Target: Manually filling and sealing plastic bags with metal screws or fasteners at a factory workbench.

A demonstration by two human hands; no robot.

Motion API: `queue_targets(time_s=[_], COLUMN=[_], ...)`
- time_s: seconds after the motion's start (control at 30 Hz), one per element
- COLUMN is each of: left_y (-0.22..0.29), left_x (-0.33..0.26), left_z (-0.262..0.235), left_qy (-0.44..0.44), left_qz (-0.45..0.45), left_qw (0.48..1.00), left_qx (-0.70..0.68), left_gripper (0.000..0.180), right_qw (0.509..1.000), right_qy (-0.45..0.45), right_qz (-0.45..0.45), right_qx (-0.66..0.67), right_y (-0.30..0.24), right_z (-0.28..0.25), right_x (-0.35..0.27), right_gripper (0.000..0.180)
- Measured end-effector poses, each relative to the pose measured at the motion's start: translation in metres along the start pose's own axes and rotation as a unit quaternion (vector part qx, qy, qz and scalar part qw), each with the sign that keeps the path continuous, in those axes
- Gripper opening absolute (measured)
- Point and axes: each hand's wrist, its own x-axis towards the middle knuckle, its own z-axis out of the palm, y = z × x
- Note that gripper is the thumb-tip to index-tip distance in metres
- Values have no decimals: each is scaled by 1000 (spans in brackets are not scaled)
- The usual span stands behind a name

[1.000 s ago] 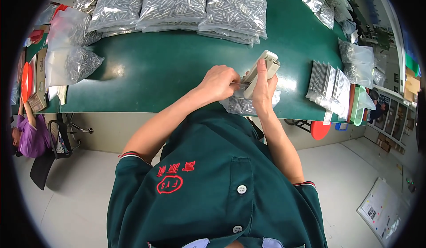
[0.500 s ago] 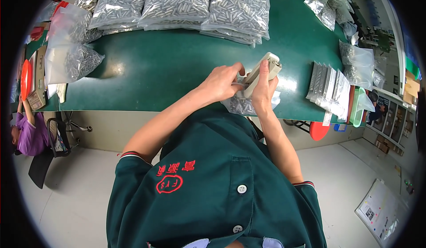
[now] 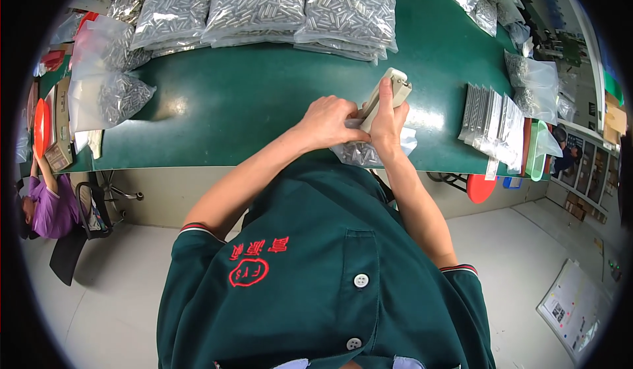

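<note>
One hand, the left hand (image 3: pixel 326 122), has lowered a raised finger toward the bag of metal pieces (image 3: pixel 356 153), at its five o'clock on the table (image 3: pixel 231 122); whether that grip is closed, I cannot tell. The right hand (image 3: pixel 388 125) stays clamped round a cream tool (image 3: pixel 400 87) at the bag's one o'clock, so both seem engaged there.

Green surface (image 3: pixel 217 138), glossy, light glaring off left and right parts. Beige panel (image 3: pixel 178 194) below near edge. Pale floor (image 3: pixel 142 276). Black chair (image 3: pixel 69 258) below near left corner; red stool (image 3: pixel 480 189) toward near right corner. Grey shelves (image 3: pixel 592 171) beyond right edge.
</note>
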Motion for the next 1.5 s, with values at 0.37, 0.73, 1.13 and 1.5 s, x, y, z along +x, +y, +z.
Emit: queue_targets(time_s=[0.37, 0.73, 1.13, 1.5], left_y=[-24, -26, -26, -27], left_x=[-40, -45, -53, -53], left_z=[-15, -6, -1, -2], left_qy=[107, 170, 234, 197], left_qz=[-10, 55, -42, -38], left_qw=[985, 984, 956, 967], left_qx=[-132, -23, -172, -158], left_gripper=[16, 13, 19, 16], right_qw=[1000, 994, 992, 992], right_qy=[-4, -82, -98, -96], right_qz=[17, 54, 58, 60], right_qx=[-6, 42, 61, 56], right_y=[2, -21, -17, -21], right_z=[0, 27, 44, 51], right_x=[4, -18, -25, -22], right_gripper=[38, 33, 39, 41])
